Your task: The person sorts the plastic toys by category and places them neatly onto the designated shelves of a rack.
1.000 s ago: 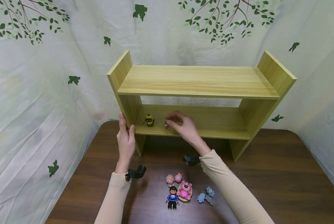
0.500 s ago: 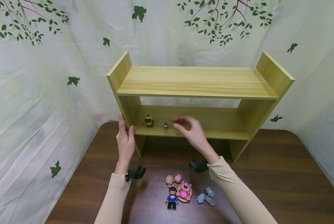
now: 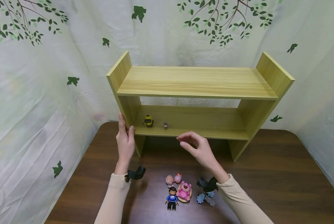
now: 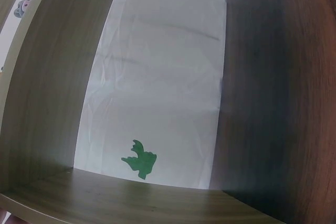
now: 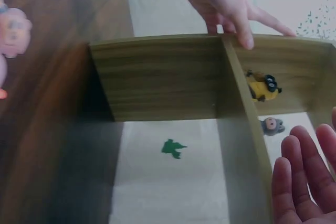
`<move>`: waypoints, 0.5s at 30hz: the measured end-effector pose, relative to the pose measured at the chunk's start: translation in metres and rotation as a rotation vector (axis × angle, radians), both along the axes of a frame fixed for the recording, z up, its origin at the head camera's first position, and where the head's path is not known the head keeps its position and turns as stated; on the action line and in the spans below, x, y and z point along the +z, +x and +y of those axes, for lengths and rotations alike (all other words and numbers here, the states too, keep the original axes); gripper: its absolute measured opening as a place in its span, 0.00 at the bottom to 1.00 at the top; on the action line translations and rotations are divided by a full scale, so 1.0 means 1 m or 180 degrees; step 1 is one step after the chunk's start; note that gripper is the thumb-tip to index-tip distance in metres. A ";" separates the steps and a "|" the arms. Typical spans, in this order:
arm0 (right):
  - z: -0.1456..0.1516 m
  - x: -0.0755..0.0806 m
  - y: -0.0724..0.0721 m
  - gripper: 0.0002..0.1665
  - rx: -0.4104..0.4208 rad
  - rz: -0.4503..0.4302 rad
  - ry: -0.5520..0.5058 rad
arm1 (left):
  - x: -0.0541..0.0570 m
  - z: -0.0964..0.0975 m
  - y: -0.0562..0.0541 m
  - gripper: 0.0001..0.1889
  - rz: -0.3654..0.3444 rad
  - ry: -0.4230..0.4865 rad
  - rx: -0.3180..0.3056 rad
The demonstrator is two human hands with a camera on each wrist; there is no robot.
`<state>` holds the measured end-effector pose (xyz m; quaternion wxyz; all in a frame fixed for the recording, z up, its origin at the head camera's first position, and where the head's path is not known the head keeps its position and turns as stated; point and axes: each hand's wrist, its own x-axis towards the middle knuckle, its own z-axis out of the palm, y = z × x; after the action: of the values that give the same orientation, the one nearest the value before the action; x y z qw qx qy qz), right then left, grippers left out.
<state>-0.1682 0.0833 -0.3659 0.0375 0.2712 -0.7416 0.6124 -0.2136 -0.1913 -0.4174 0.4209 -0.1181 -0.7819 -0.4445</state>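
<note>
My left hand (image 3: pixel 126 141) holds the left side panel of a light wooden shelf (image 3: pixel 197 81). Its fingers lie along the outside, and the thumb is at the front edge; the right wrist view shows that thumb over the edge (image 5: pixel 244 30). On the middle board stand a yellow figurine with black goggles (image 3: pixel 148 121) and, to its right, a tiny grey figurine (image 3: pixel 165 125). My right hand (image 3: pixel 198 148) hangs in front of that board with nothing in it, thumb and fingers apart and loosely curved.
On the brown table (image 3: pixel 281 174) lie a pink bear (image 3: pixel 184 191), a figure in blue (image 3: pixel 172 199), two small pink figurines (image 3: pixel 169 179), and several blue and grey pieces (image 3: pixel 201 198), partly under the right wrist camera (image 3: pixel 207 184). A leaf-printed curtain (image 3: pixel 167 34) hangs behind.
My right hand has let go of the tiny grey figurine, which stays on the board, and has drawn back to the right and toward me. The left hand has stayed put.
</note>
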 end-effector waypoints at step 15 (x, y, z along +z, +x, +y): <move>0.018 -0.040 0.031 0.11 -0.0034 -0.0004 0.0280 | -0.001 0.000 -0.002 0.40 0.0001 -0.0007 0.0026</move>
<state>-0.1371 0.1016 -0.4063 0.0283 0.2683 -0.7693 0.5792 -0.2152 -0.1914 -0.4189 0.4227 -0.1155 -0.7828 -0.4419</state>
